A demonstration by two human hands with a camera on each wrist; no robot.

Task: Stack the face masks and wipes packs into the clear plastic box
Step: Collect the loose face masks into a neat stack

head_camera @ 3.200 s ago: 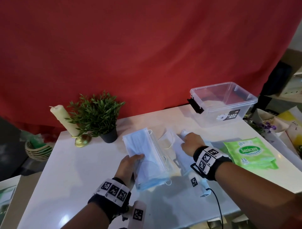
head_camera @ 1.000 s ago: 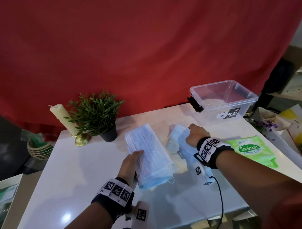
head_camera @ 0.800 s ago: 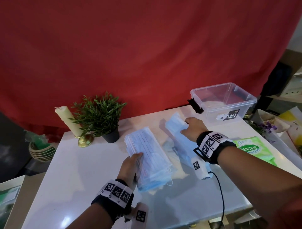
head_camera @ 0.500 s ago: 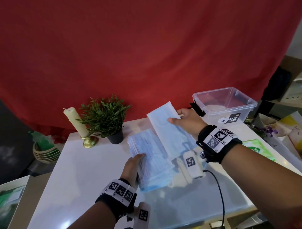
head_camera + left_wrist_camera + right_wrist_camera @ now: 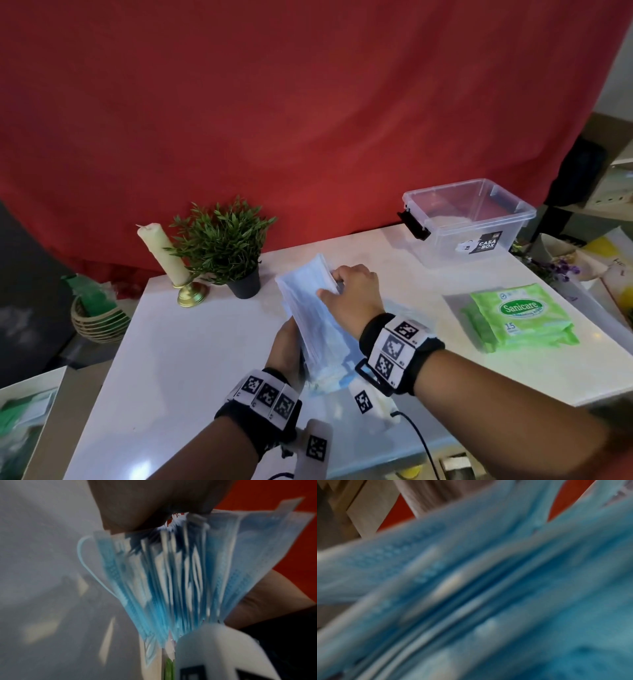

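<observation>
A thick stack of light-blue face masks (image 5: 308, 308) is held tilted just above the white table (image 5: 191, 359). My left hand (image 5: 289, 342) grips its near end from below. My right hand (image 5: 337, 286) grips its far right edge, thumb on top and fingers curled round the side. The left wrist view shows the fanned mask edges (image 5: 171, 581) and an ear loop. Blurred blue masks (image 5: 471, 588) fill the right wrist view. The clear plastic box (image 5: 507, 205) stands open with no lid at the back right. A green wipes pack (image 5: 520, 315) lies flat to the right.
A small potted plant (image 5: 222, 246) and a cream candle (image 5: 162, 253) on a brass holder stand at the table's back left. A woven basket (image 5: 96, 318) sits off the left edge. A red curtain hangs behind. Bags and flowers crowd the right edge.
My right hand lifted a bundle of masks off the table, swung it left and laid it on the stack in my left hand. It now grips that stack's far edge.
</observation>
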